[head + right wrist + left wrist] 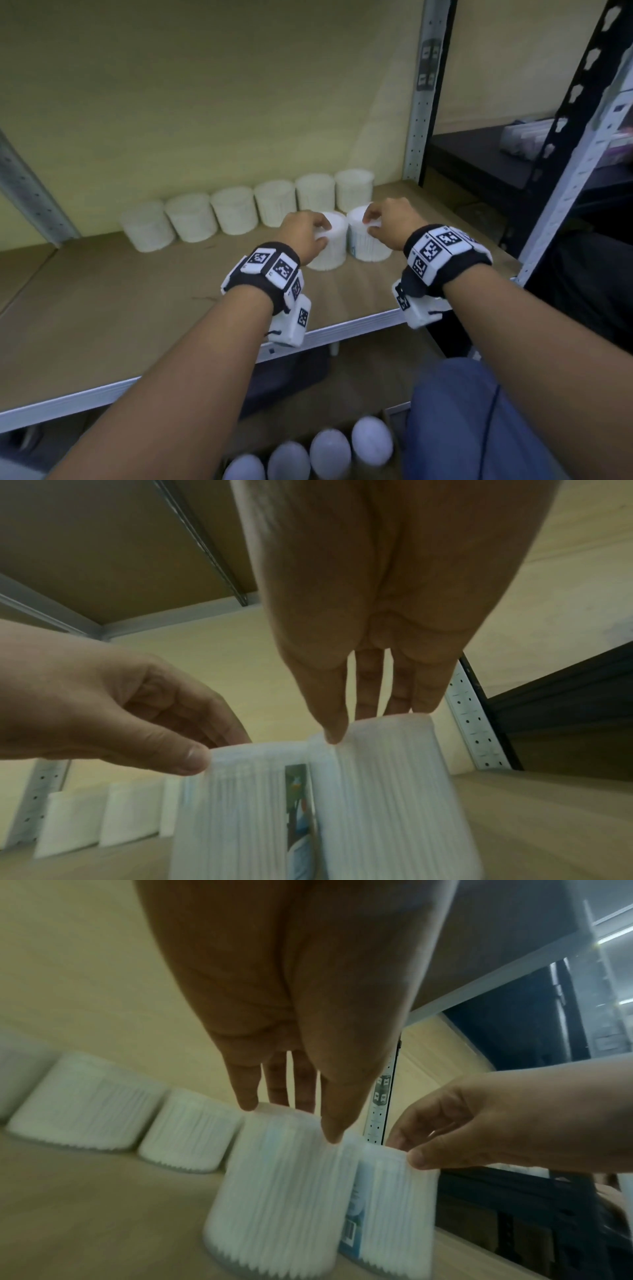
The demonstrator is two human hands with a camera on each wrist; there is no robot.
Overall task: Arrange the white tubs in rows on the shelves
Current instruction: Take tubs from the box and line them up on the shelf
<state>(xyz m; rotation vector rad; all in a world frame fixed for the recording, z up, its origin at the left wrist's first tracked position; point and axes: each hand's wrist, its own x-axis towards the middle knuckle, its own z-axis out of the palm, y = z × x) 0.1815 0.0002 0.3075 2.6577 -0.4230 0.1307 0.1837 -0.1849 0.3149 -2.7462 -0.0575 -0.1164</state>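
Head view, left hand [306, 235] and right hand [390, 222] each gripping ribbed cylindrical white tubs [334, 253]

— Any wording you can actually read here?

— None. The tub at the right hand [394, 1213] carries a blue label with a barcode [348, 1234] at its lower edge, but the bars and any digits are too blurred to make out.

— And from the right wrist?

— A narrow strip of that label [299, 804] shows a coloured picture, no legible letters.

— The wristbands?

— Black-and-white square code markers on the left band [270, 265] and on the right band [442, 246]; patterns, not text.

— The shelf post?

— A grey sticker [429, 66] at about one o'clock, with small marks I cannot read.
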